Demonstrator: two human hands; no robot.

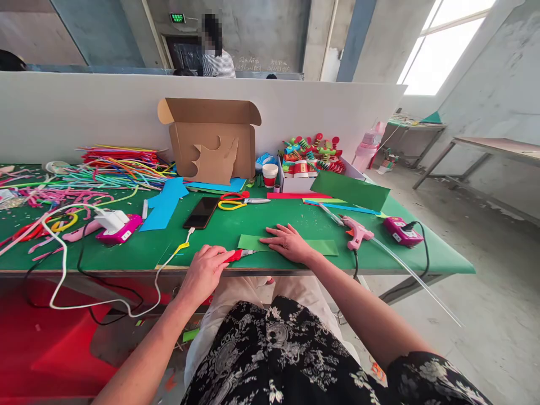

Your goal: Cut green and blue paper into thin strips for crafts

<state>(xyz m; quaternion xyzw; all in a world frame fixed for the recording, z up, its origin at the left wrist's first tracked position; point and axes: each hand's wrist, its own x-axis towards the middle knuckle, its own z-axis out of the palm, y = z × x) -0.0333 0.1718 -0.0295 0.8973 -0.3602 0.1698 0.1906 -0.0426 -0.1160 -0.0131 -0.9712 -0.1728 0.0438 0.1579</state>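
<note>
A red utility knife (240, 255) is gripped in my left hand (205, 271) near the front edge of the table, its blade pointing right at the lower edge of a light green paper strip (322, 246). My right hand (288, 243) lies flat on the middle of that strip, fingers stretched out to the left, pressing it against the green tabletop (295, 219). Behind my hands lie scissors (236, 201) with red and yellow handles and a black phone (201, 212). To the right of my right hand rests a pink glue gun (358, 232) with a long clear glue stick.
Pipe cleaners (122, 169) pile up at the left, beside blue paper (165, 203). An open cardboard box (215, 129), a paper cup (270, 175) and a box of colourful crafts (310, 157) stand at the back. Cables run from pink power sockets (400, 230). A person (216, 56) is beyond the partition.
</note>
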